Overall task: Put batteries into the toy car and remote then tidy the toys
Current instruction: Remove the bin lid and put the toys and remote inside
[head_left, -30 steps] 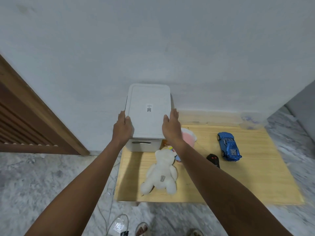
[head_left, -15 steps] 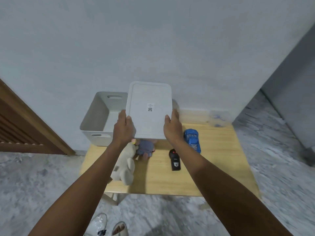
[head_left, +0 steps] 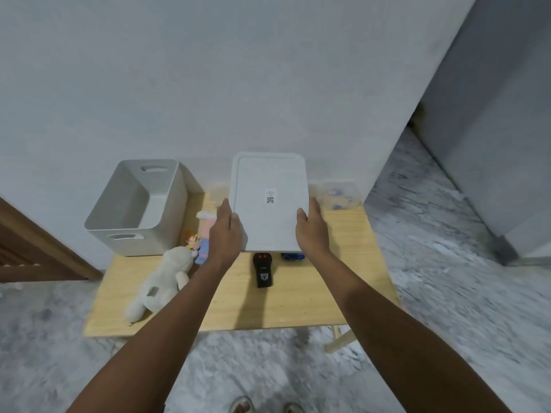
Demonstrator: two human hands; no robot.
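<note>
You hold the white bin lid (head_left: 269, 204) up over the wooden table (head_left: 298, 302), one hand on each long edge. Your left hand (head_left: 226, 234) grips the lid's left edge, thumb on top and fingers curled under it; your right hand (head_left: 311, 231) grips the right edge the same way. A small QR-code label (head_left: 270, 197) sits near the lid's middle.

Take the lid as your landmark. Just below its near edge lies the black remote (head_left: 263, 270), flat on the table with two red buttons at its far end. Beside the remote, only a sliver of the blue toy car (head_left: 292, 256) peeks out from under the lid's near right corner. Left of the lid stands the open white storage bin (head_left: 140, 210), handle cut-outs at both ends. Between bin and lid lie small dolls (head_left: 202, 236), and nearer you a white teddy bear (head_left: 164, 278). Beyond the lid's right corner sits a clear plastic container (head_left: 338, 196) with blue things inside, too blurred to name.
</note>
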